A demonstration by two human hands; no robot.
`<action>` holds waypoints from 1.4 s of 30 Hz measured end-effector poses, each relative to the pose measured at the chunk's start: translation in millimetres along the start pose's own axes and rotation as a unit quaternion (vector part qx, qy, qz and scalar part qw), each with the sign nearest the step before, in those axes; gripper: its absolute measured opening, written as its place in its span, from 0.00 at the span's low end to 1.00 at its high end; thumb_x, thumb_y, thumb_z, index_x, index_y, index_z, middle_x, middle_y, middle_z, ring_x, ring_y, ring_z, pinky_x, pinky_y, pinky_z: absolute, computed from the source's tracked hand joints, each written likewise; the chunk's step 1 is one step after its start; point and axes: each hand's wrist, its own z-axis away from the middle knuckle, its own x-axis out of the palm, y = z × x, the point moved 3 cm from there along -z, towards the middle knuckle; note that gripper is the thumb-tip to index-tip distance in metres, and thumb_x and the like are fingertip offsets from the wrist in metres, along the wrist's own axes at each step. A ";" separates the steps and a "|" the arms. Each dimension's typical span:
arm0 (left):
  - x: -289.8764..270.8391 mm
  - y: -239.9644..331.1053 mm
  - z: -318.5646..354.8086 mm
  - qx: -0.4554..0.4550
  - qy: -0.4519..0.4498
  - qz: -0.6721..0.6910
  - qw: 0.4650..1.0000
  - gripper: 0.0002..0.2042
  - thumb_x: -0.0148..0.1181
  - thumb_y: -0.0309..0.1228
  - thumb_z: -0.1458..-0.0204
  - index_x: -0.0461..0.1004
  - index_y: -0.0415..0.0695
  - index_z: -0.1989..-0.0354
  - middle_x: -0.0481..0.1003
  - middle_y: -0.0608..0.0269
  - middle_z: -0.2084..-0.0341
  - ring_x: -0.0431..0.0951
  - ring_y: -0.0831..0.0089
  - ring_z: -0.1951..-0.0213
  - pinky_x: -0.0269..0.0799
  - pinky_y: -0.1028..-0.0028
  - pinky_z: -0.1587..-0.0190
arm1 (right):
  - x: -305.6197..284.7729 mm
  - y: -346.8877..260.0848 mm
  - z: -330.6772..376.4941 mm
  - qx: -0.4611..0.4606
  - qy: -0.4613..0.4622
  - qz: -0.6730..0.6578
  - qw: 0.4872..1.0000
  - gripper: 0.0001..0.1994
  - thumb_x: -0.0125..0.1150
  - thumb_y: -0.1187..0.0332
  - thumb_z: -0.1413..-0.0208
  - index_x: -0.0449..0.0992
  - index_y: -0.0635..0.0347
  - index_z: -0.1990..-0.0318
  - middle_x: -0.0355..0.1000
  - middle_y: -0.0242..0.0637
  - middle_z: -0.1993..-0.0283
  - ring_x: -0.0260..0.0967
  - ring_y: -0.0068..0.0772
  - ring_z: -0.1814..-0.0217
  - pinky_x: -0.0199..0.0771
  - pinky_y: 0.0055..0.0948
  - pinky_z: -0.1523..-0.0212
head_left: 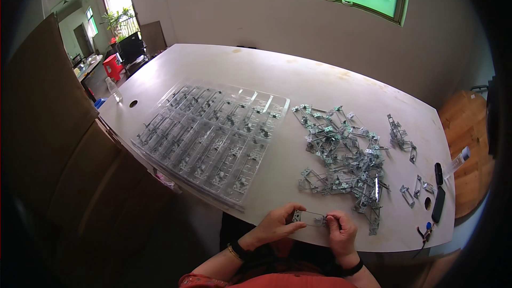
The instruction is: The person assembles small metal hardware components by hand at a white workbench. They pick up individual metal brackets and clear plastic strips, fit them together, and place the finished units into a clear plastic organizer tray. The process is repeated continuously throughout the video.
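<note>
Between my two hands, just over the table's near edge, is a small metal bracket frame (pixel 309 217) with thin rods joining its end plates. My left hand (pixel 278 223) grips its left end between thumb and fingers. My right hand (pixel 341 230) pinches the right end, its fingers curled and partly covering that plate. Ahead and to the right lies a tangled heap of similar metal bracket frames (pixel 341 154). To the left, a clear plastic tray (pixel 285 104) with rows of compartments holds many more such frames.
A smaller cluster of frames (pixel 397 130) lies right of the heap, with a few loose ones (pixel 407 196) nearby. Pliers (pixel 425 233), black bar-shaped objects (pixel 438 205) and a clear bottle (pixel 460 160) are at the right edge. Another bottle (pixel 113 90) stands far left.
</note>
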 end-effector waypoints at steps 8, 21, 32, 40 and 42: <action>-1.0 9.3 2.4 -0.009 0.005 0.010 1.000 0.22 0.75 0.31 0.35 0.75 0.41 0.35 0.67 0.79 0.73 0.67 0.89 0.71 0.63 0.81 0.70 | 0.3 -4.6 -2.4 -0.045 0.014 0.022 0.999 0.07 0.71 0.69 0.31 0.81 0.62 0.57 0.80 0.43 0.61 0.78 0.44 0.63 0.78 0.36 0.59; 0.8 5.1 0.7 -0.006 -0.003 0.023 1.000 0.22 0.75 0.31 0.34 0.75 0.41 0.35 0.69 0.79 0.74 0.67 0.89 0.71 0.63 0.80 0.70 | -0.9 -8.0 -2.1 -0.020 0.011 0.030 0.999 0.06 0.70 0.70 0.30 0.81 0.63 0.59 0.79 0.42 0.64 0.78 0.38 0.65 0.76 0.35 0.61; 2.2 6.7 1.7 -0.016 -0.006 0.033 0.999 0.23 0.74 0.32 0.34 0.74 0.41 0.34 0.68 0.79 0.73 0.67 0.88 0.71 0.62 0.80 0.69 | -0.3 -1.7 0.3 -0.032 0.017 0.042 0.998 0.06 0.69 0.69 0.29 0.82 0.62 0.59 0.79 0.42 0.66 0.78 0.39 0.66 0.76 0.36 0.62; 1.4 9.4 2.8 -0.027 -0.008 0.048 0.998 0.23 0.74 0.32 0.34 0.74 0.41 0.34 0.69 0.79 0.73 0.68 0.89 0.71 0.63 0.81 0.69 | -1.2 -3.1 0.2 0.001 -0.007 0.027 1.000 0.05 0.70 0.71 0.30 0.82 0.63 0.57 0.81 0.46 0.60 0.80 0.49 0.60 0.79 0.41 0.57; 2.6 3.3 2.7 -0.017 -0.002 0.043 0.999 0.23 0.74 0.32 0.34 0.74 0.41 0.34 0.70 0.78 0.73 0.68 0.89 0.71 0.64 0.81 0.69 | -1.4 -3.2 0.8 0.008 -0.012 0.027 1.000 0.04 0.69 0.71 0.30 0.82 0.63 0.57 0.81 0.46 0.60 0.80 0.49 0.60 0.79 0.40 0.57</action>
